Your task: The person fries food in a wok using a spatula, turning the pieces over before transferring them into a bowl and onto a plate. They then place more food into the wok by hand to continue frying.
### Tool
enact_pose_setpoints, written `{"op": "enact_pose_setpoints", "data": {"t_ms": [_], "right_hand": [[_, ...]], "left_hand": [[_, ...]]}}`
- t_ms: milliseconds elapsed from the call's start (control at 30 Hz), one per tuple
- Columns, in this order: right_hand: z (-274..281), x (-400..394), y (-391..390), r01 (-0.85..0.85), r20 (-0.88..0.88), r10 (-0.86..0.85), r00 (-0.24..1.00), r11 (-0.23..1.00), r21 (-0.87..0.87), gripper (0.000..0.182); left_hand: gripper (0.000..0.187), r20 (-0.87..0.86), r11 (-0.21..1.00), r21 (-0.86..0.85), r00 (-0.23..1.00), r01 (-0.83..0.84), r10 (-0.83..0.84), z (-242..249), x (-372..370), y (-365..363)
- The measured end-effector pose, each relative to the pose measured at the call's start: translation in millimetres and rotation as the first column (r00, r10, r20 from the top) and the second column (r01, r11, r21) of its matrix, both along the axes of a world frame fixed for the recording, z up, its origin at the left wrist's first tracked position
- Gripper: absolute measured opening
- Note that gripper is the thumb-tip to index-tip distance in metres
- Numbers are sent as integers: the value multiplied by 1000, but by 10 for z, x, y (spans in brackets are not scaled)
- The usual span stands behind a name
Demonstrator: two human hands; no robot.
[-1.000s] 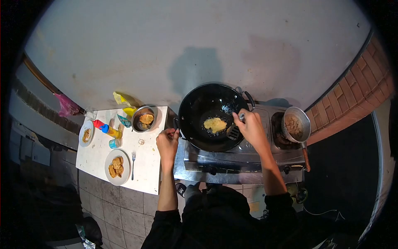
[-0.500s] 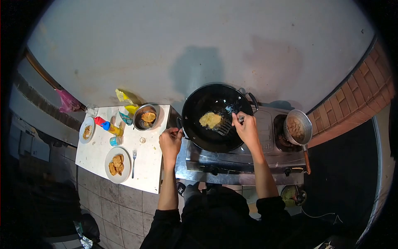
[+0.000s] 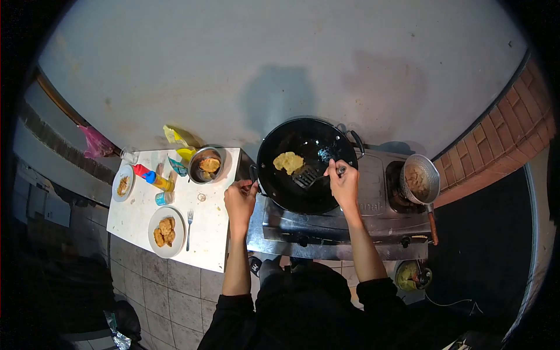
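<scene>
A large black wok (image 3: 303, 201) stands on the stove, with a yellow, battered-looking piece of food (image 3: 289, 163) lying in its left half. My right hand (image 3: 343, 182) is closed round the handle of a slotted spatula (image 3: 303, 177), whose dark blade sits just below and right of the piece. At the wok's left side, my left hand (image 3: 240, 201) has its fingers closed by the side handle (image 3: 253, 172); they seem to pinch it, possibly through something folded that I cannot make out.
Right of the wok, a saucepan (image 3: 431, 175) sits on the second burner, its wooden handle jutting forward. The white table (image 3: 204, 233) at left bears a metal bowl (image 3: 196, 177), a plate of fried pieces (image 3: 154, 245), a fork (image 3: 189, 224), sauce bottles (image 3: 160, 181) and another plate (image 3: 118, 192).
The spatula has moved left and slightly down in the wok with my right hand. The yellow piece has shifted left and up. My left hand has stayed in place.
</scene>
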State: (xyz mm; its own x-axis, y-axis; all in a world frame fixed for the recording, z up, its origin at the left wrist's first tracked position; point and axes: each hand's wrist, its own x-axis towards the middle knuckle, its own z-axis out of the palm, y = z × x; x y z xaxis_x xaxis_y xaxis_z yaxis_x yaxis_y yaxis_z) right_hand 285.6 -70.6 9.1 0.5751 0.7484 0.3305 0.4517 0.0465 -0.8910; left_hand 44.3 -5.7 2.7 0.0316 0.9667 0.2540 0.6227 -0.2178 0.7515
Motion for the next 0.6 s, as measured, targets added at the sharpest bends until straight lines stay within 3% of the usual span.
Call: {"op": "enact_pose_setpoints", "data": {"t_ms": [200, 533, 600], "right_hand": [[239, -7, 22, 16, 80, -23, 997, 996, 82, 30], [393, 32, 153, 15, 83, -23, 996, 995, 97, 31], [314, 35, 195, 18, 22, -22, 1000, 982, 186, 31]], "left_hand": [[24, -9, 1000, -16, 1000, -3, 3, 18, 0, 3], [22, -11, 999, -48, 1000, -9, 9, 38, 1, 4], [22, -8, 998, -57, 1000, -13, 13, 45, -6, 10]]}}
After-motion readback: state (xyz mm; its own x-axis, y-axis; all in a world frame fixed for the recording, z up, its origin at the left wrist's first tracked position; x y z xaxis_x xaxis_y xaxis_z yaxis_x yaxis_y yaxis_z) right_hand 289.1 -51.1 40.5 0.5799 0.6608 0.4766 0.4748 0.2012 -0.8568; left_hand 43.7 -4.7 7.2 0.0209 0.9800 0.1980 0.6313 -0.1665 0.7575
